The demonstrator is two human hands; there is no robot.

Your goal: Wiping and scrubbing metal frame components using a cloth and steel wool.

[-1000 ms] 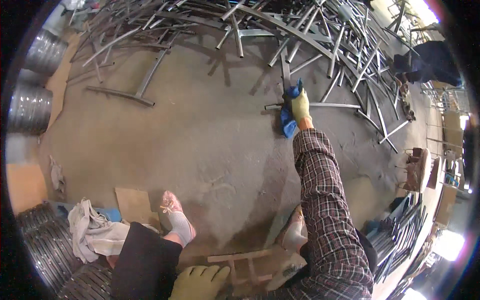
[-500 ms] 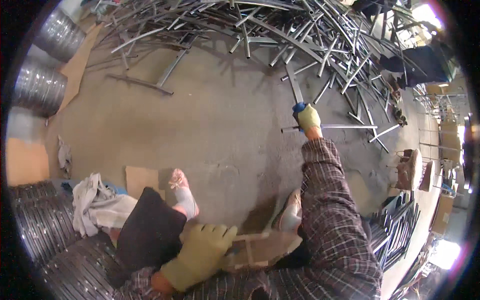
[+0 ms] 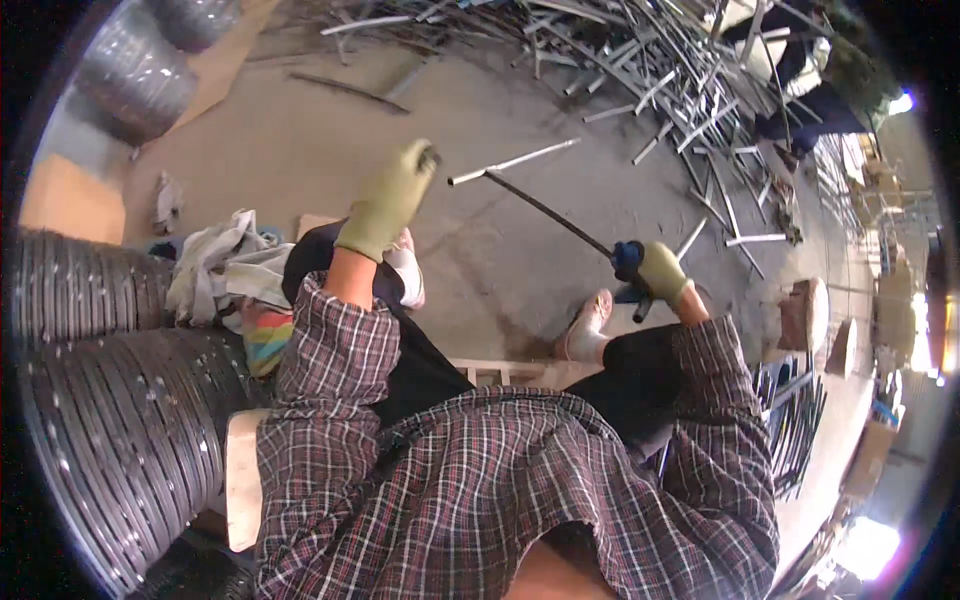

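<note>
A thin metal tube frame (image 3: 550, 212) stretches out over the floor ahead of me, a bright crossbar at its far end. At its near end, my right hand (image 3: 655, 270) is closed around the frame, in a pale yellow-green glove with a dark blue palm. A short dark tube end pokes out below that hand. My left hand (image 3: 385, 205), gloved the same way, is raised over my left knee, beside the crossbar's left end and apart from it. Its fingers look bent, but blur and the turn of the hand hide the fingertips.
A tangled heap of metal tube frames (image 3: 640, 70) covers the floor at the back and right. Ringed black stacks (image 3: 130, 410) stand close on my left, with crumpled cloths (image 3: 225, 265) beside them. Brown shoes (image 3: 805, 315) and dark rods (image 3: 795, 420) are at right.
My right hand has drawn a frame from the heap's edge nearer to my right knee. My left hand has risen from my lap and moved forward. The view has shifted back toward my body.
</note>
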